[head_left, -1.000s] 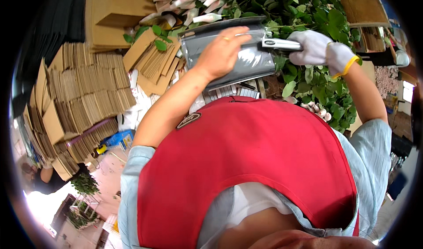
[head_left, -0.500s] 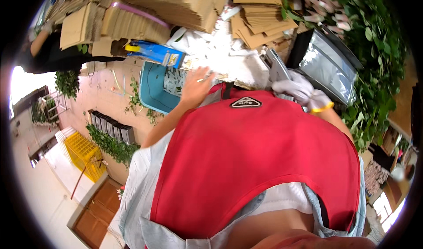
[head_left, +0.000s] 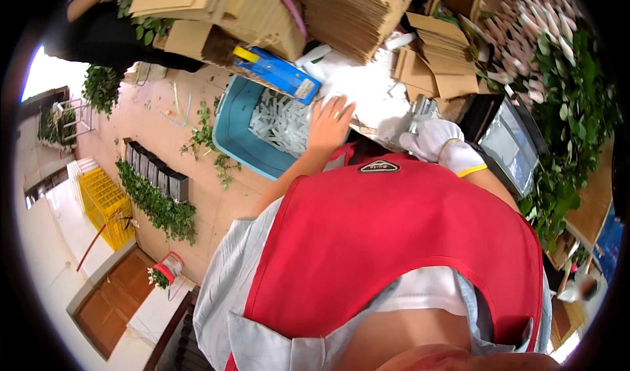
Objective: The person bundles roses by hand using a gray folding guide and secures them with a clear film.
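My left hand, bare with a ring on one finger, lies with fingers stretched out at the near edge of a bright heap of white pieces. Just to its left stands a blue plastic tub, holding many small white strips. A white glove with a yellow cuff covers my right hand. Its fingers are curled in beside a grey metal tool; whatever they grip is hidden from view. Overexposure blurs the detail of the white heap.
Cardboard stacks fill the table's far side, with a blue-and-yellow box before them. A black-framed case with clear plastic, leafy stems and pink-tipped buds crowd the right. Another person's dark sleeve shows at far left.
The view has shifted, so the tub and its strips show more fully. My left hand stays at the heap's edge. My right hand now covers more of the grey metal tool.
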`<state>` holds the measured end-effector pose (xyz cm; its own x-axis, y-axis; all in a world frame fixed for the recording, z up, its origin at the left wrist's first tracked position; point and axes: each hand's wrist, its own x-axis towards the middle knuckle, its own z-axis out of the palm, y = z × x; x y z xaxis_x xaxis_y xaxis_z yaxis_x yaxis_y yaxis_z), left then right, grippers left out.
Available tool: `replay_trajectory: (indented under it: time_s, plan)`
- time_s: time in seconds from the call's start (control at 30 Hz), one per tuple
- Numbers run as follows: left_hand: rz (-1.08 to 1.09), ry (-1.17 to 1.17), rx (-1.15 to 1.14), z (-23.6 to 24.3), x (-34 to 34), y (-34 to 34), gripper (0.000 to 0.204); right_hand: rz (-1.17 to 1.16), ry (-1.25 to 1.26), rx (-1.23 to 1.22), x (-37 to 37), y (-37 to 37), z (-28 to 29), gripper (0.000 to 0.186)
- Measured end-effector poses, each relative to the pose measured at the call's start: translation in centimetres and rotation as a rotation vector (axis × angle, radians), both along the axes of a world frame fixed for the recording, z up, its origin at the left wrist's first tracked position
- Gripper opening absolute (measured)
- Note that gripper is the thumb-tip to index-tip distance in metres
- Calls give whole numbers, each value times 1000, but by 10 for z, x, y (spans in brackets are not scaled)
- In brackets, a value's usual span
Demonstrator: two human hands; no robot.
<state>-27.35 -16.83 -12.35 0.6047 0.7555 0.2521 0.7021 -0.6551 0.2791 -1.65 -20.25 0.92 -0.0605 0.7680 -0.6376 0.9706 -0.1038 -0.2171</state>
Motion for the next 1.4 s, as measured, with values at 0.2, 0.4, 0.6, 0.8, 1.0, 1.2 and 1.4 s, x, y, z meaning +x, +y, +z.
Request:
replay_trajectory:
  time_s: [0.2, 0.4, 0.6, 0.8, 1.0, 1.2, 1.4]
  plan:
    - [349, 74, -17, 51, -75, -57, 33, 165, 635, 542, -92, 98, 33, 42]
    - [472, -706, -774, 48, -28, 12, 27, -195, 1530, 52, -138, 114, 3, 60]
    - [597, -1169, -852, 70, -15, 27, 31, -151, 994, -488, -29, -16, -83, 55]
    - [742, -1081, -1631, -15, -72, 44, 42, -143, 787, -160, -25, -15, -23, 17]
    - [-253, -843, -1368, 154, 162, 22, 34, -713, 1077, 193, 100, -166, 17, 28]
    - [-1087, -217, -350, 226, 448, -54, 25, -1547, 1110, 796, 135, -281, 15, 31]
    - [-683, 853, -954, 148, 581, -47, 39, -1323, 44, 415, 165, -267, 16, 58]
